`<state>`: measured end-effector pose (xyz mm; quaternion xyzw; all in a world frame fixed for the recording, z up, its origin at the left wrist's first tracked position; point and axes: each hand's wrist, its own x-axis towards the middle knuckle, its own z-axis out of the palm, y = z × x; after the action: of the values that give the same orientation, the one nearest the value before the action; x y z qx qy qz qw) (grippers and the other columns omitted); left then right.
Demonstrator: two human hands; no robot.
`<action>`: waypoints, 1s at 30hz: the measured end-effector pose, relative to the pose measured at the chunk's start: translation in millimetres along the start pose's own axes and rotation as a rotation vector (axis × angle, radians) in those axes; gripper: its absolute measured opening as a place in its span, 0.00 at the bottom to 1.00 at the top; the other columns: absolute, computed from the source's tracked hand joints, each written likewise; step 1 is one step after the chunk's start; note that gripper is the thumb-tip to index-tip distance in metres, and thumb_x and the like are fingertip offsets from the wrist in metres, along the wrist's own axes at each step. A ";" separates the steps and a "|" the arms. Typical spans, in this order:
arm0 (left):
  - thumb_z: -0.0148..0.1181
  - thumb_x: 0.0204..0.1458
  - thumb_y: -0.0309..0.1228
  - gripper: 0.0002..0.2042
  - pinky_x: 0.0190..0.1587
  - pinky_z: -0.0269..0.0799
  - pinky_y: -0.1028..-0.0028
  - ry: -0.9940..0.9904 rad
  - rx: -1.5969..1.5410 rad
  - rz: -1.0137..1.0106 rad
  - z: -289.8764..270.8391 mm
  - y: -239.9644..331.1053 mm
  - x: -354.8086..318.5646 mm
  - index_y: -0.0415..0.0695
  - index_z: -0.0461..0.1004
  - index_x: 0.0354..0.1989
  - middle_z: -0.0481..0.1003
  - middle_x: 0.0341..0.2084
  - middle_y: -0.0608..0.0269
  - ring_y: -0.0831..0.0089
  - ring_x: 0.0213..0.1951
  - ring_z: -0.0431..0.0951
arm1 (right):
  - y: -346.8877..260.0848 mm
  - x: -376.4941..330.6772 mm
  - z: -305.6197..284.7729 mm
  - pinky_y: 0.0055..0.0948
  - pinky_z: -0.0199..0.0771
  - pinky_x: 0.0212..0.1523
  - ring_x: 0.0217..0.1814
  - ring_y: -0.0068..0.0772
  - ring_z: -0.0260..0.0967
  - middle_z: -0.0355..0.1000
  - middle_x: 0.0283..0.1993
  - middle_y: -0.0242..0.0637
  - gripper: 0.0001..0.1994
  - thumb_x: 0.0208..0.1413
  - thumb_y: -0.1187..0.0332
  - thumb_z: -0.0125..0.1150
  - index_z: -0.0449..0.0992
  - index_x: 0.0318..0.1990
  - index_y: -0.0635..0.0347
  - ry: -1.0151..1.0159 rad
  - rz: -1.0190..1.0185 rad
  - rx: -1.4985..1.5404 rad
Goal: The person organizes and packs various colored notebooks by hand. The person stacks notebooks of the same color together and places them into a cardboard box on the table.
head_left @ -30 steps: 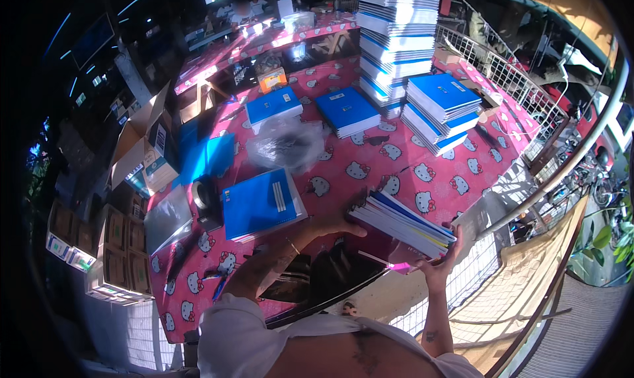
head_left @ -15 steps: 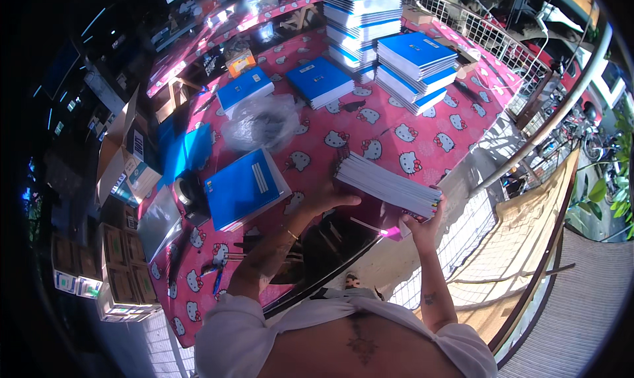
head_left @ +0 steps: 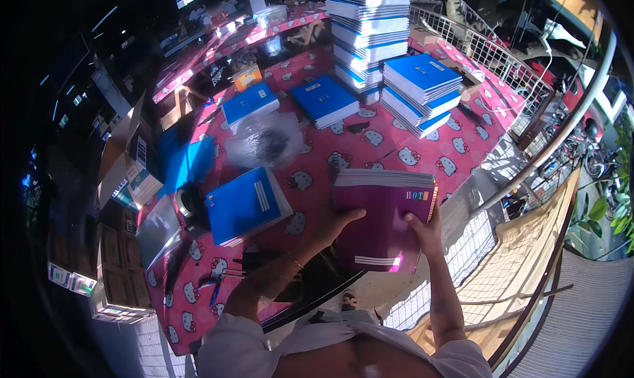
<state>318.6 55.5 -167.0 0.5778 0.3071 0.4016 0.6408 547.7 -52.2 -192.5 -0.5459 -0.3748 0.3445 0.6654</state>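
Purple-topped stack of books (head_left: 378, 229) is held over the near edge of the worktop (head_left: 317, 140), the fingers of the left hand (head_left: 335, 227) and right hand (head_left: 428, 234) gripping opposite sides; uneven pressure could let lower books slide out and drop.

The purple notebooks (head_left: 376, 229) hide most fingers (head_left: 415, 223); the top edge crops the tall stack (head_left: 370, 31).

The purple notebook (head_left: 376, 236) bears white stripes; the pink tablecloth (head_left: 389, 159), white cats; shaded cartons (head_left: 117, 266) seem brown.
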 end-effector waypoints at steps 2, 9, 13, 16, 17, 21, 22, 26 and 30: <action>0.73 0.47 0.35 0.27 0.47 0.77 0.68 0.055 -0.119 -0.254 3.2 9.3 11.0 0.39 0.72 0.55 0.77 0.47 0.57 0.68 0.46 0.79 | -7.9 43.5 -4.0 0.29 0.73 0.47 0.48 0.27 0.71 0.73 0.46 0.39 0.30 0.49 0.57 0.76 0.70 0.53 0.67 -0.088 0.085 -0.066; 0.72 0.46 0.33 0.25 0.43 0.81 0.61 -0.052 -0.334 -0.401 -66.8 -82.5 56.0 0.36 0.72 0.53 0.78 0.45 0.54 0.64 0.44 0.81 | 26.3 160.1 39.6 0.31 0.76 0.47 0.48 0.33 0.75 0.76 0.49 0.39 0.28 0.56 0.55 0.70 0.71 0.57 0.65 -0.504 0.392 -0.027; 0.72 0.46 0.34 0.23 0.40 0.81 0.62 0.124 -0.212 -0.497 -72.4 -107.0 75.2 0.33 0.75 0.48 0.80 0.40 0.55 0.63 0.39 0.82 | 71.1 185.8 46.5 0.48 0.65 0.63 0.62 0.46 0.68 0.71 0.58 0.48 0.40 0.49 0.38 0.69 0.72 0.60 0.62 -0.545 0.514 -0.326; 0.72 0.45 0.36 0.23 0.37 0.81 0.63 0.222 -0.135 -0.558 -66.4 -99.6 77.4 0.32 0.77 0.44 0.81 0.36 0.55 0.61 0.36 0.83 | 93.8 185.9 54.2 0.57 0.55 0.68 0.71 0.53 0.57 0.60 0.68 0.53 0.46 0.44 0.28 0.63 0.70 0.63 0.54 -0.336 0.181 -1.218; 0.72 0.46 0.39 0.26 0.39 0.81 0.63 0.214 -0.090 -0.549 -67.7 -96.4 78.5 0.30 0.75 0.46 0.81 0.37 0.52 0.61 0.38 0.83 | 97.1 186.2 55.6 0.60 0.51 0.69 0.74 0.55 0.52 0.54 0.71 0.54 0.48 0.43 0.26 0.61 0.67 0.65 0.51 -0.291 0.211 -1.199; 0.70 0.50 0.43 0.34 0.44 0.79 0.65 0.270 0.553 -0.269 -89.4 -65.6 52.7 0.26 0.67 0.56 0.80 0.41 0.45 0.58 0.42 0.83 | 97.3 188.6 53.9 0.64 0.46 0.70 0.76 0.57 0.47 0.50 0.73 0.54 0.51 0.42 0.24 0.58 0.61 0.69 0.48 -0.311 0.225 -1.227; 0.68 0.52 0.44 0.36 0.46 0.78 0.66 0.243 0.661 -0.164 -99.4 -43.1 37.0 0.26 0.64 0.59 0.79 0.43 0.43 0.57 0.44 0.83 | 93.9 182.5 56.0 0.63 0.47 0.69 0.75 0.57 0.49 0.51 0.73 0.53 0.48 0.46 0.27 0.59 0.61 0.69 0.48 -0.280 0.185 -1.253; 0.64 0.54 0.50 0.35 0.64 0.61 0.55 0.045 1.247 0.163 -160.9 69.9 -142.4 0.44 0.64 0.65 0.76 0.51 0.51 0.54 0.58 0.73 | 63.5 127.9 101.7 0.63 0.53 0.65 0.71 0.58 0.55 0.59 0.68 0.54 0.39 0.53 0.37 0.61 0.64 0.65 0.54 -0.062 -0.365 -1.194; 0.62 0.52 0.57 0.34 0.60 0.57 0.49 0.176 1.421 -0.245 -168.3 14.7 -199.2 0.41 0.69 0.56 0.77 0.41 0.54 0.54 0.52 0.74 | 22.9 -51.8 210.0 0.54 0.64 0.60 0.60 0.50 0.67 0.68 0.60 0.44 0.33 0.53 0.45 0.65 0.68 0.61 0.57 -0.998 -0.546 -0.698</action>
<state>74.5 -34.4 -190.8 0.7815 0.6068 0.0755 0.1240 337.8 5.0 -195.5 -0.3899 -0.8520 0.2334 0.2599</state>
